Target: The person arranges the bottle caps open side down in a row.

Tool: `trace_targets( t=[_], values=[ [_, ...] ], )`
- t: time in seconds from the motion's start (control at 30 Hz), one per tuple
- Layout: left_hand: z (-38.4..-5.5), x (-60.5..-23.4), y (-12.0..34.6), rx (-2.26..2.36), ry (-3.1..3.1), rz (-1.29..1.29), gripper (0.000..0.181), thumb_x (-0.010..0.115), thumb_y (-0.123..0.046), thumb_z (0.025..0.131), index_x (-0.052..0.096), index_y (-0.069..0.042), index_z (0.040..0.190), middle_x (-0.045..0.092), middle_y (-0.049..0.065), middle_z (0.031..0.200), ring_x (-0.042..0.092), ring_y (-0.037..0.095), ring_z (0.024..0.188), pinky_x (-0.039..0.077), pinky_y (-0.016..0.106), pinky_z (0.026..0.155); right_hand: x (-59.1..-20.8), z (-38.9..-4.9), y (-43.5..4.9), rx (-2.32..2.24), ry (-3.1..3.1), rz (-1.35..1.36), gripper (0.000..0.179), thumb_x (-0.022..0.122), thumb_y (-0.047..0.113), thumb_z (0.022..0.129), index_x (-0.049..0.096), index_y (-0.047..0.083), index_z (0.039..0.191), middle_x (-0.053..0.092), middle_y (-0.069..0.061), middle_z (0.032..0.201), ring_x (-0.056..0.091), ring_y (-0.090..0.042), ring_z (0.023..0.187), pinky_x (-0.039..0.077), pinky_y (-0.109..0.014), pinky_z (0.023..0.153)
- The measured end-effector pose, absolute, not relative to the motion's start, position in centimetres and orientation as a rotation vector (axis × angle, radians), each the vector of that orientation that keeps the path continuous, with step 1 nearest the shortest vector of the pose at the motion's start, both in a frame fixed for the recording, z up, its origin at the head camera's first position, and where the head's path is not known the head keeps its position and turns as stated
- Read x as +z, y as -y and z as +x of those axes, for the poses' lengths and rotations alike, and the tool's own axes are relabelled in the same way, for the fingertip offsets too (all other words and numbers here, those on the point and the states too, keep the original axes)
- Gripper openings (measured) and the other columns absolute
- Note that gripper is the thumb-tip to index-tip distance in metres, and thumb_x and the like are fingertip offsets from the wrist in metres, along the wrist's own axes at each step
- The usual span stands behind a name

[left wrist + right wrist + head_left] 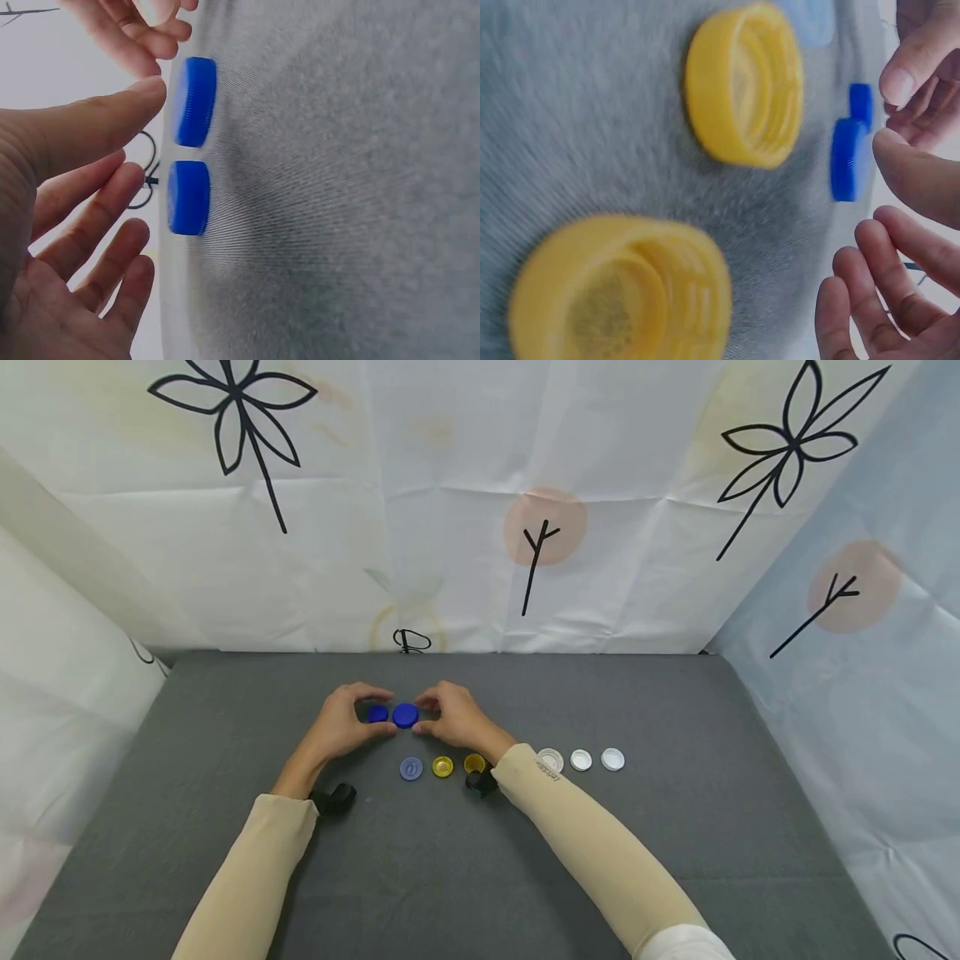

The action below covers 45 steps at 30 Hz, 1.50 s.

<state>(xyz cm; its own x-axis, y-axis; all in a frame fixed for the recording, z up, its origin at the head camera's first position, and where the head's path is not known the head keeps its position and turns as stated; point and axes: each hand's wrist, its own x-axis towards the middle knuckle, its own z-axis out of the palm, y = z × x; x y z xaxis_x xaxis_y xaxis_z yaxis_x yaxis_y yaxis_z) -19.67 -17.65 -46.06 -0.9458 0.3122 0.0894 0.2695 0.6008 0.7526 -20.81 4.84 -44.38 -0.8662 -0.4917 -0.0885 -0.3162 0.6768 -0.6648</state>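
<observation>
Two blue bottle caps lie side by side on the grey cloth, a smaller blue cap [377,714] on the left and a larger blue cap [406,716] with ridged sides beside it. My left hand [341,720] curves loosely around the smaller one; the left wrist view shows its thumb and fingers apart from both caps [189,197]. On the other side, my right hand [459,714] is by the larger cap [846,159], thumb and fingers spread and apart from it. Neither hand holds anything.
Nearer me, a pale blue cap [410,768] and two yellow caps [442,767] form a row, hollow side up. Three white caps [581,760] continue it to the right, one partly behind the right sleeve [592,835]. White printed cloth [450,568] walls the grey table [420,877].
</observation>
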Motion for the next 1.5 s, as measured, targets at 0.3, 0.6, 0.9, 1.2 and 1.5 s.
trace_targets(
  t=[0.3, 0.6, 0.9, 1.2, 1.5],
  values=[
    [-16.2, -45.7, 18.0, 1.314, -2.817, 0.508, 0.042, 0.088, -0.012, 0.081, 0.072, 0.0, 0.118, 0.069, 0.016, 0.112, 0.062, 0.037, 0.107, 0.044, 0.057, 0.097, -44.1, -17.7, -6.5, -1.049, -2.543, -0.679, 0.038, 0.079, 0.023, 0.091, 0.071, 0.005, 0.123, 0.067, -0.007, 0.114, 0.063, -0.02, 0.105, 0.051, -0.034, 0.092],
    [-14.3, -46.6, 17.3, 1.228, -2.65, 0.583, 0.04, 0.089, -0.021, 0.081, 0.074, -0.004, 0.115, 0.071, 0.004, 0.108, 0.064, 0.022, 0.096, 0.052, 0.044, 0.086, -45.2, -15.9, -6.9, -1.011, -2.571, -0.844, 0.04, 0.086, 0.026, 0.084, 0.074, 0.007, 0.118, 0.07, -0.005, 0.111, 0.06, -0.022, 0.104, 0.046, -0.036, 0.093],
    [-14.3, -47.0, 16.9, 1.148, -2.65, 0.63, 0.033, 0.089, -0.021, 0.081, 0.076, -0.008, 0.108, 0.068, 0.0, 0.099, 0.059, 0.017, 0.088, 0.049, 0.04, 0.08, -45.9, -15.2, -6.2, -0.901, -2.666, -0.843, 0.039, 0.088, 0.028, 0.081, 0.077, 0.015, 0.116, 0.065, -0.003, 0.114, 0.053, -0.02, 0.105, 0.041, -0.042, 0.095],
    [-14.4, -47.0, 16.4, 1.195, -2.626, 0.656, 0.023, 0.086, -0.017, 0.084, 0.078, -0.01, 0.104, 0.069, -0.003, 0.095, 0.059, 0.015, 0.085, 0.049, 0.035, 0.076, -45.8, -15.0, -6.1, -0.96, -2.671, -0.825, 0.028, 0.084, 0.023, 0.086, 0.078, 0.014, 0.112, 0.065, -0.003, 0.11, 0.053, -0.02, 0.101, 0.041, -0.041, 0.091],
    [-14.4, -45.0, 14.6, 1.327, -2.604, 0.652, 0.026, 0.083, -0.018, 0.087, 0.076, -0.012, 0.111, 0.069, -0.005, 0.094, 0.062, 0.013, 0.084, 0.053, 0.035, 0.074, -44.3, -14.9, -8.4, -1.251, -2.581, -0.813, 0.027, 0.079, 0.014, 0.091, 0.074, 0.01, 0.117, 0.07, -0.004, 0.112, 0.062, -0.026, 0.107, 0.05, -0.043, 0.091]
  ],
)
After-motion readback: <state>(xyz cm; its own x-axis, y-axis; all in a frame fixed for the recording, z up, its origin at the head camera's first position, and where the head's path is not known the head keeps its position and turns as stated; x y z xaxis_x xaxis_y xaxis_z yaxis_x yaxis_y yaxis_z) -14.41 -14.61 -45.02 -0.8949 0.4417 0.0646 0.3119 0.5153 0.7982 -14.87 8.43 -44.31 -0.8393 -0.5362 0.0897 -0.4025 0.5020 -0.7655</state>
